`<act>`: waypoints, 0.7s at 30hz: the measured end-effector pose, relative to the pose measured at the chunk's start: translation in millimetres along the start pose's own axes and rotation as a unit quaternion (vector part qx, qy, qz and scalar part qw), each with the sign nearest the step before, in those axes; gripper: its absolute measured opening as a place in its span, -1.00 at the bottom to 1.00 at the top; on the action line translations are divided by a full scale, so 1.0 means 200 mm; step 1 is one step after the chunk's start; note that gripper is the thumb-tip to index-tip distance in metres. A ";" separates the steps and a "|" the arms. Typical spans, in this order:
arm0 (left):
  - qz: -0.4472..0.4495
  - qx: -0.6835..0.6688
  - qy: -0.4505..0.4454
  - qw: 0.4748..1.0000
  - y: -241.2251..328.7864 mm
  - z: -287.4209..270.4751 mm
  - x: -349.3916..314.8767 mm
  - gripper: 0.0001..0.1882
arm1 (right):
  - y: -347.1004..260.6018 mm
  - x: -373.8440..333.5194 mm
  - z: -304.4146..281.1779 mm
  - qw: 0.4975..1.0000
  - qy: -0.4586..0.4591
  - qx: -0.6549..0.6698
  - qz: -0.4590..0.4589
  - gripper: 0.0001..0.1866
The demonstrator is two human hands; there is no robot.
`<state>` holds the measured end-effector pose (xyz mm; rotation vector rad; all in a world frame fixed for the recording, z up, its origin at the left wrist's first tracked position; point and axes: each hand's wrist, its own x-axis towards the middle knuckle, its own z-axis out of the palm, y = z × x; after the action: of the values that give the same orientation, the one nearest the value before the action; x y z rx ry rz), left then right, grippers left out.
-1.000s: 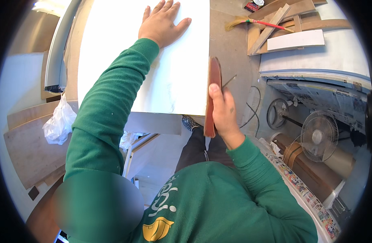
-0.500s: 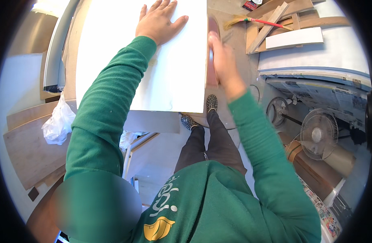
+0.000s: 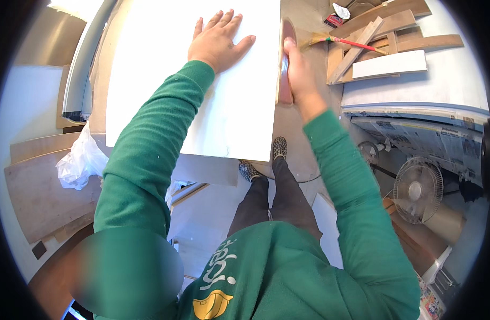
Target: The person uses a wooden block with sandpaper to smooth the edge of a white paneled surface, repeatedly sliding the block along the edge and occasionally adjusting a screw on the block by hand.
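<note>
1. Right hand (image 3: 302, 74) gripped a brown block (image 3: 285, 89), which sat between that hand and the right edge of the white board (image 3: 239, 101).
2. Left hand (image 3: 217, 44) lay palm down on the board, fingers spread.

The left hand (image 3: 215, 47) rested on the panel (image 3: 229, 120). Along the panel's right edge was a block (image 3: 285, 86) with the right hand (image 3: 303, 76) around it, seemingly touching that edge, though blur made this uncertain. Farther right of the panel lay stacked boards (image 3: 389, 65), a broom (image 3: 357, 45) across them. A fan (image 3: 415, 190) stood right of the panel's near end; a bag (image 3: 81, 160) sat left of it.
</note>
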<state>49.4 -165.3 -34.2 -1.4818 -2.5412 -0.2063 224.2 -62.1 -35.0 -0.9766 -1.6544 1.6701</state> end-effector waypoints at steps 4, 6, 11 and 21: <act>0.023 -0.020 0.020 0.999 0.10 0.02 0.09 -0.20 | -0.02 0.81 -0.14 0.994 0.024 -0.103 -0.015 -0.19; 0.005 -0.003 0.007 1.000 -0.04 0.01 -0.01 -0.21 | -0.14 0.83 0.11 0.997 -0.039 0.029 0.064 -0.21; 0.010 -0.020 0.009 1.000 -0.02 0.02 0.01 -0.22 | -0.09 0.83 0.07 0.994 -0.087 0.019 0.055 -0.17; 0.000 -0.013 -0.020 1.000 -0.02 -0.01 0.00 -0.22 | 0.10 -0.62 -0.11 0.995 -0.029 -0.044 0.079 -0.35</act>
<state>45.8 -167.3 -31.7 -1.5104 -2.5806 -0.2128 314.3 -152.6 -42.9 -1.1393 -1.7405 1.7549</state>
